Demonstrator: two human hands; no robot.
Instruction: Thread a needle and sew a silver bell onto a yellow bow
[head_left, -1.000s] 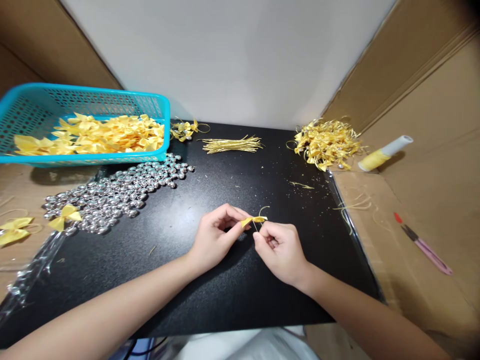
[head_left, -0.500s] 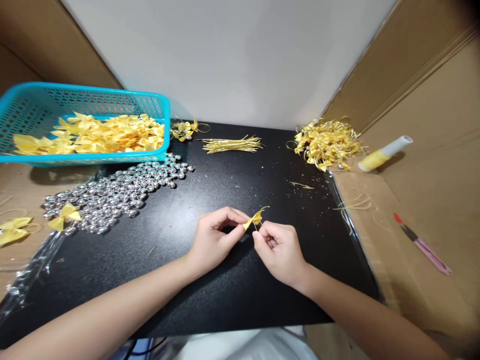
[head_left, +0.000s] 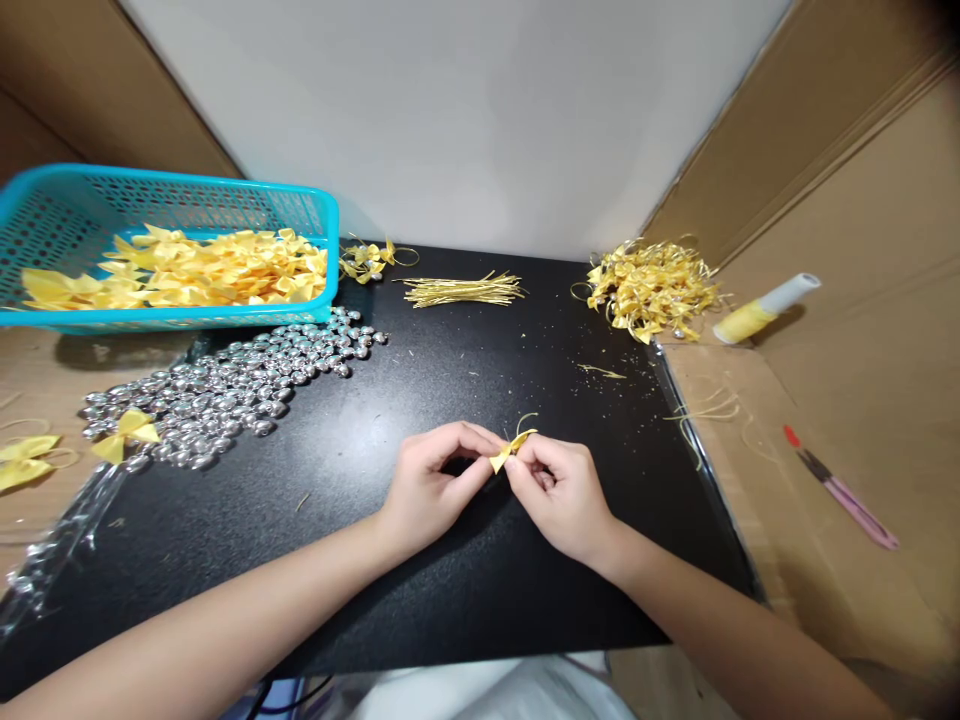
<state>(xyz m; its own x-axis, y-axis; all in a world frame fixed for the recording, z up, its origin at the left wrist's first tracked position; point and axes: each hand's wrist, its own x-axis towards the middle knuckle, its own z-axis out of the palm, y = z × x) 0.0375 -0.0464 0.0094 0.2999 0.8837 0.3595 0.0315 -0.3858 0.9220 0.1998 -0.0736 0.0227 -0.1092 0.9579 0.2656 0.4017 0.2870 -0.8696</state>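
Observation:
Between my two hands is a small yellow ribbon bow [head_left: 501,459], held above the black table [head_left: 420,610]. My left hand [head_left: 439,480] pinches its left side between thumb and fingers. My right hand [head_left: 559,490] is closed at the bow's right side, thumb and forefinger pressed together against it. A thin gold cord [head_left: 523,418] curls up from behind the bow. What else the right fingertips grip is hidden. To the left lie many silver beads [head_left: 217,400], with a loose yellow bow [head_left: 126,435] at their edge.
A turquoise basket [head_left: 172,318] of yellow bows stands at the back left. Cut gold cords [head_left: 463,290] lie at the back centre. A pile of corded bows [head_left: 652,285] sits back right, beside a yellow-and-white roll [head_left: 766,308]. Pink-handled snips [head_left: 847,505] lie at the right.
My right hand has come closer to my left, its fingertips now against the bow. The bow has turned and the thin strand below it no longer shows.

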